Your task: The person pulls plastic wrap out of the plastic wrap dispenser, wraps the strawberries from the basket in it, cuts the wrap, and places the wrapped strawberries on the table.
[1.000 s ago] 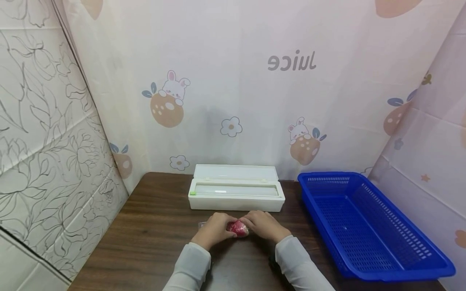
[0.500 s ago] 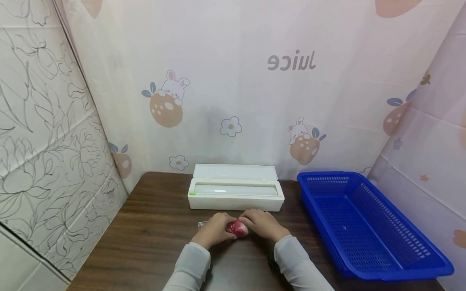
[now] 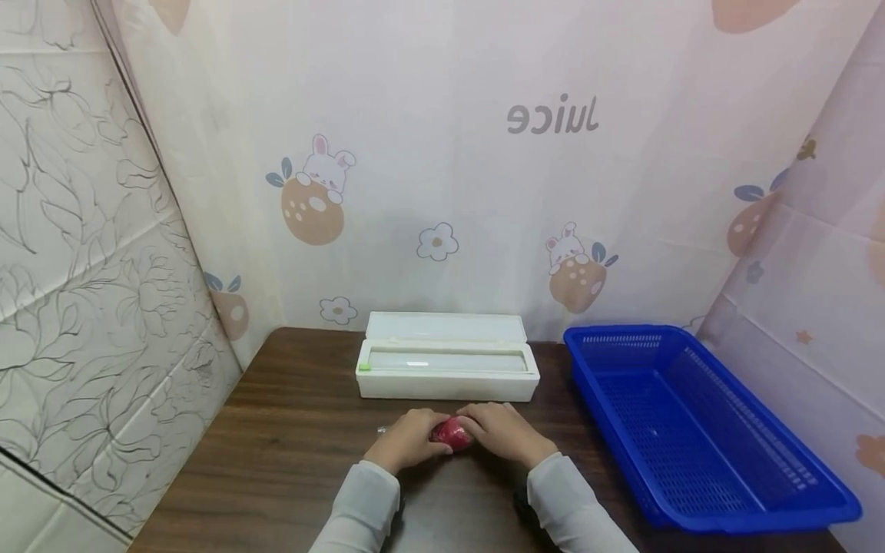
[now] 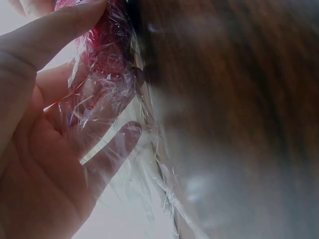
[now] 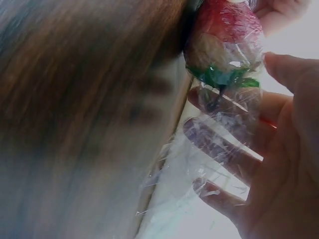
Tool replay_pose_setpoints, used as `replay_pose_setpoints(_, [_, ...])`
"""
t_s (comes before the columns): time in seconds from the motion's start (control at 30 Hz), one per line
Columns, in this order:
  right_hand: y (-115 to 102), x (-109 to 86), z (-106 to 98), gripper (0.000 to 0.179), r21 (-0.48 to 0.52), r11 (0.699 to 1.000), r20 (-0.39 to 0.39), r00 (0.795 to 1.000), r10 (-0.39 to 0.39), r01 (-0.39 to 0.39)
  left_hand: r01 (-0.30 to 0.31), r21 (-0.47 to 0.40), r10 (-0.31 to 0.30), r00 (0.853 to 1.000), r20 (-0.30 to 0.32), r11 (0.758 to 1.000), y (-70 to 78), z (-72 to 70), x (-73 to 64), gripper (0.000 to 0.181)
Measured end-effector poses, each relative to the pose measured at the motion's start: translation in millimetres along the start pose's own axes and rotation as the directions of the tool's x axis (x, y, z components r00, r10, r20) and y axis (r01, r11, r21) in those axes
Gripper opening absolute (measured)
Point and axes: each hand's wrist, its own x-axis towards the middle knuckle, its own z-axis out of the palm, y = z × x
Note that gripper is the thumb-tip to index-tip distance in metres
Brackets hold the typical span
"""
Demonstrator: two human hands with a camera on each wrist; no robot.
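A red strawberry [image 3: 452, 435] wrapped in clear cling film sits between my two hands, low over the table. Its pale shoulder, green leaves and stem show through the film in the right wrist view. My left hand [image 3: 411, 440] holds one end, thumb on the near side and fingers behind. At the leafy end, my right hand [image 3: 507, 432] holds the fruit with its thumb against the side and fingers behind the film. Loose crumpled cling film [image 4: 112, 97] trails across the left fingers, and more cling film [image 5: 219, 144] spreads over the right fingers.
Behind the hands stands a white cling film dispenser [image 3: 448, 388] with its lid raised and a green slider at its left end. A blue perforated basket [image 3: 643, 468] stands to the right on the dark wooden table [image 3: 276, 438]. Printed curtains hang close behind and at both sides.
The strawberry has turned slightly between my hands and shows more red. My right hand has shifted a little downward and right. Less loose film sticks out left of my left hand.
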Motion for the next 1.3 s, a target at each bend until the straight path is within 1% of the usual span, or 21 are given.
replay_pose_setpoints(0.17, [-4,-6.6,-4,0.042,-0.042,0.999,0.018,1.000,-0.017,0.017,0.008,0.024,-0.008,1.000,0.001,1.000,-0.4,0.9,-0.9,0.048])
replay_pose_setpoints(0.37, [-4,-13.6,-4,0.063,-0.097,0.995,0.061,0.998,-0.031,0.037,0.030,0.070,-0.030,0.999,0.013,0.997,2.3,0.7,-2.8,0.048])
replay_pose_setpoints(0.5, [-3,-15.8,-3,0.067,-0.087,0.996,0.077,0.997,-0.029,0.035,0.032,0.077,-0.033,0.999,0.023,0.997,4.7,-1.4,-5.1,0.048])
replay_pose_setpoints(0.63, [-1,-16.3,0,0.066,-0.072,0.997,0.059,0.998,-0.021,0.025,0.025,0.073,-0.025,1.000,0.009,0.997,5.3,-1.9,-7.0,0.048])
replay_pose_setpoints(0.8, [1,-16.2,2,0.061,-0.092,0.995,-0.006,0.999,-0.037,0.036,0.001,0.080,0.002,0.999,-0.032,0.997,5.0,-3.4,-6.8,0.048])
replay_pose_setpoints(0.93, [2,-15.8,3,0.054,-0.128,0.991,-0.100,0.993,-0.057,0.044,-0.012,0.068,0.016,0.998,-0.067,0.998,6.7,-8.1,-7.2,0.046])
replay_pose_setpoints(1.03, [4,-15.9,4,0.043,-0.161,0.986,-0.199,0.977,-0.073,0.041,-0.015,0.051,0.020,0.996,-0.088,0.999,9.8,-13.1,-8.1,0.047])
replay_pose_setpoints(1.17, [7,-16.2,4,0.021,-0.214,0.976,-0.318,0.942,-0.102,0.033,-0.031,0.050,0.037,0.990,-0.135,0.998,14.1,-19.6,-8.9,0.048])
replay_pose_setpoints(1.23, [8,-15.8,3,0.013,-0.229,0.973,-0.350,0.931,-0.106,0.025,-0.046,0.064,0.057,0.984,-0.171,0.997,16.0,-22.6,-8.8,0.048])
replay_pose_setpoints(1.3, [9,-15.5,3,0.009,-0.221,0.975,-0.365,0.926,-0.092,0.009,-0.060,0.081,0.075,0.977,-0.200,0.995,17.4,-24.6,-8.2,0.049])
